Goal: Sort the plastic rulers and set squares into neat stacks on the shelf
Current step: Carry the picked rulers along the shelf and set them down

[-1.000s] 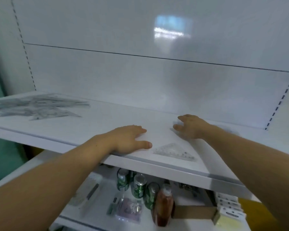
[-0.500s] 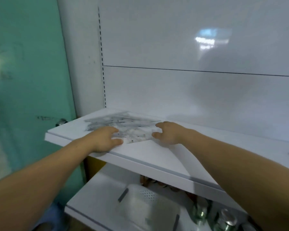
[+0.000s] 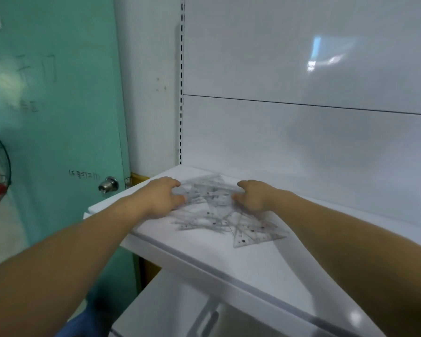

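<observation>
**Where Both Hands Meet the Pile: Hand and Workpiece Positions**

Where the two forearms reach over the shelf edge, the left hand (image 3: 161, 200) is set against the left side of the pile of clear rulers and set squares (image 3: 214, 210), and the right hand (image 3: 253, 198) is set against its right side. The fingers of each hand are bent, with the thumb held apart from them, and the fingertips are in contact with the plastic. Whether any piece is pinched cannot be determined.

The pile is located on the white shelf (image 3: 204, 259), near its left end. The pieces are overlapped at mixed angles. One set square (image 3: 255, 235) is fanned out toward the front right, clear of both hands.

A white back panel (image 3: 301, 142) is fitted behind the shelf, and a slotted upright (image 3: 181, 93) is seen at its left edge. A lower shelf (image 3: 168, 307) is visible beneath. A green door (image 3: 58, 117) with a metal knob (image 3: 108, 185) is positioned to the left.
</observation>
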